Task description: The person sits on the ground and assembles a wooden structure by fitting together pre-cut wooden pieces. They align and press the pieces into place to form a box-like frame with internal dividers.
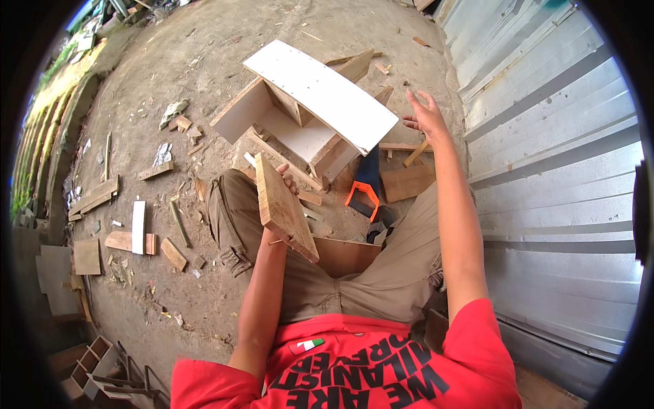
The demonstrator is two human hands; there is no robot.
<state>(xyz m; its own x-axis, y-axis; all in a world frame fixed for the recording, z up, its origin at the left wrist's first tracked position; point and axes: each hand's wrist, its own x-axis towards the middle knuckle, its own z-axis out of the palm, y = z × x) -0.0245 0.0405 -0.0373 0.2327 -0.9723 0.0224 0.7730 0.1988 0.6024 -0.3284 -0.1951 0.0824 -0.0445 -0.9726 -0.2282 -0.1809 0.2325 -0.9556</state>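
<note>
My left hand [287, 178] grips a rough wooden board [281, 211] from behind, tilted on edge above my left thigh. What looks like a nail [274, 242] sticks out near the board's lower end. My right hand [426, 117] is raised at the right with its fingers spread and nothing in its palm. A small dark bit [407, 83] shows just beyond its fingertips; whether it touches them I cannot tell. Between and beyond my hands stands a wooden box frame [310, 140] with inner dividers, and a white panel [320, 92] lies across its top.
A handsaw with an orange and black handle [363, 198] lies between my legs. Wood offcuts [129, 242] litter the dirt floor on the left. A brown board [407, 183] lies by my right knee. Corrugated metal sheeting [545, 150] walls the right side.
</note>
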